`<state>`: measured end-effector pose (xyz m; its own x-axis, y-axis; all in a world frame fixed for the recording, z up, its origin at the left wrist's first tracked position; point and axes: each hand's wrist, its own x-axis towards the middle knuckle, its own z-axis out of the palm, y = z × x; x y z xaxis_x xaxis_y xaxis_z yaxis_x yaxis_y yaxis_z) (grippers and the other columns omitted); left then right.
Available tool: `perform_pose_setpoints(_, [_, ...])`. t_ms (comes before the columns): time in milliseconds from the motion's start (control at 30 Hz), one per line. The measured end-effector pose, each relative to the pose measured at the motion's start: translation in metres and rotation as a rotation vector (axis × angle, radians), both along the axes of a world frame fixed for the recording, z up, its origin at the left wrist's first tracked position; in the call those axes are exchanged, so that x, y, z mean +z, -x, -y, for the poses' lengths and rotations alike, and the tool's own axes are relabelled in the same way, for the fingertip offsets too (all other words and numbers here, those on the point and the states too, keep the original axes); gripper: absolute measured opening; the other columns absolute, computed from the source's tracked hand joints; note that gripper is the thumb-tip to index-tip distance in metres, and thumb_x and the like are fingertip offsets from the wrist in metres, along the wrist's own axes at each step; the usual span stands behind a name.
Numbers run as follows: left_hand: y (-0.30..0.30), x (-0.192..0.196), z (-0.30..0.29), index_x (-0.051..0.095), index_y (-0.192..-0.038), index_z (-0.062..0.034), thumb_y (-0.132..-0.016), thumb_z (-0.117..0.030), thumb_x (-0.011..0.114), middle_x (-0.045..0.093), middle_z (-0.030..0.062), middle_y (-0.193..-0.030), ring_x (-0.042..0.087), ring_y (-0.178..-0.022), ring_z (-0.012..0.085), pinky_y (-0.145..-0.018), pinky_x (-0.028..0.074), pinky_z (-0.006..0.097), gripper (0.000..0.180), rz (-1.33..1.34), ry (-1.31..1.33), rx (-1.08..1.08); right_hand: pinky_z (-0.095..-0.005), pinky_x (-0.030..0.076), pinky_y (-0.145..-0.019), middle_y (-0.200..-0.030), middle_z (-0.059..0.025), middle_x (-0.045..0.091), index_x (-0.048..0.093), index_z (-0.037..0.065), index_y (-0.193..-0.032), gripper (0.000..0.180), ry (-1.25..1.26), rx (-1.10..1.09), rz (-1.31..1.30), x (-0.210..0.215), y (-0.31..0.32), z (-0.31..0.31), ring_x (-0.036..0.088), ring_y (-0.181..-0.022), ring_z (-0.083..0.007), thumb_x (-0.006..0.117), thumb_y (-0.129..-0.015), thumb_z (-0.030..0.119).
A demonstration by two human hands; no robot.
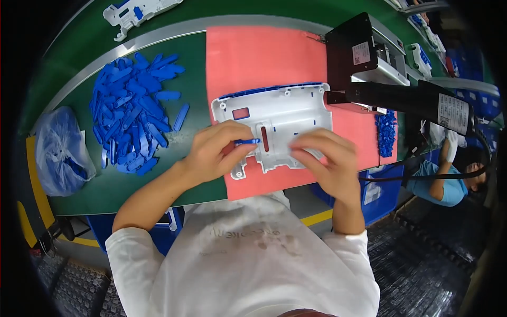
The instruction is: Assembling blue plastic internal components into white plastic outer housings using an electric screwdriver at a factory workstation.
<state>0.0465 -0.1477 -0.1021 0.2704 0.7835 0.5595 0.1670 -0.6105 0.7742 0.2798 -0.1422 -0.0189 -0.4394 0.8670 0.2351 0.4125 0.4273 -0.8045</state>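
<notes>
The blue piece (pixel 247 141) is up between thumb and fingers of the left hand (pixel 215 150), pinched there, just over the near-left part of the white casing (pixel 306 119). And here's the right hand (pixel 334 158), above the casing's right side, fingers curved toward the thumb, blurred; whether anything small sits in that grip, I cannot tell. The casing lies on the pink mat (pixel 266 58), a blue strip (pixel 274 90) running along its far edge, pink showing through a window and a slot. Out on the green table (pixel 193 63), to the left, a big loose pile of blue parts (pixel 132 108), and beyond it a clear plastic bag (pixel 60 153) with something blue inside. Over to the right, a black-and-silver machine (pixel 343 50), with a heap of small blue bits (pixel 386 137) nearer by. Far right, a person in light blue (pixel 449 185).
</notes>
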Motion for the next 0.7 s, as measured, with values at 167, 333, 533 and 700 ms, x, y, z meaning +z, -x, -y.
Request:
perform_pose_setpoints(167, [0.001,-0.006,-0.002,0.061,-0.094,-0.0026,-0.079,-0.006,0.074,0.065,0.0079,-0.082,0.056,-0.058,0.0131,-0.051,0.045,0.026,0.020,0.064,0.125,0.016,-0.0275,0.052,-0.062,-0.087,-0.0115,0.069,0.069,-0.001,-0.090,0.016,-0.043,0.141,0.076,-0.031,0.032,-0.035,0.067,-0.074,-0.0211,0.073,-0.075,-0.002])
perform_pose_setpoints(333, [-0.002,-0.005,-0.001,0.063,-0.095,-0.0020,-0.080,-0.007,0.073,0.064,0.0070,-0.082,0.055,-0.057,0.0137,-0.050,0.044,0.025,0.018,0.113,0.126,0.027,-0.0356,0.052,-0.065,-0.085,-0.0125,0.067,0.066,0.001,-0.095,0.021,-0.140,0.085,0.215,-0.035,0.036,-0.025,0.065,-0.074,-0.0279,0.072,-0.075,0.000])
perform_pose_setpoints(533, [0.001,-0.008,-0.001,0.064,-0.094,-0.0016,-0.081,-0.008,0.073,0.065,0.0066,-0.083,0.057,-0.059,0.0141,-0.051,0.045,0.026,0.017,0.104,0.131,0.018,-0.0365,0.052,-0.066,-0.089,-0.0129,0.066,0.064,0.001,-0.099,0.026,-0.042,0.156,0.257,-0.030,0.042,-0.022,0.065,-0.076,-0.0293,0.070,-0.074,-0.003])
perform_pose_setpoints(700, [-0.001,-0.008,0.000,0.064,-0.093,-0.0013,-0.081,-0.007,0.073,0.065,0.0068,-0.082,0.058,-0.061,0.0143,-0.052,0.046,0.026,0.017,0.128,0.143,0.008,-0.0375,0.052,-0.065,-0.087,-0.0136,0.065,0.065,0.001,-0.097,0.024,-0.017,0.198,0.214,-0.029,0.035,-0.025,0.065,-0.076,-0.0302,0.068,-0.074,-0.005])
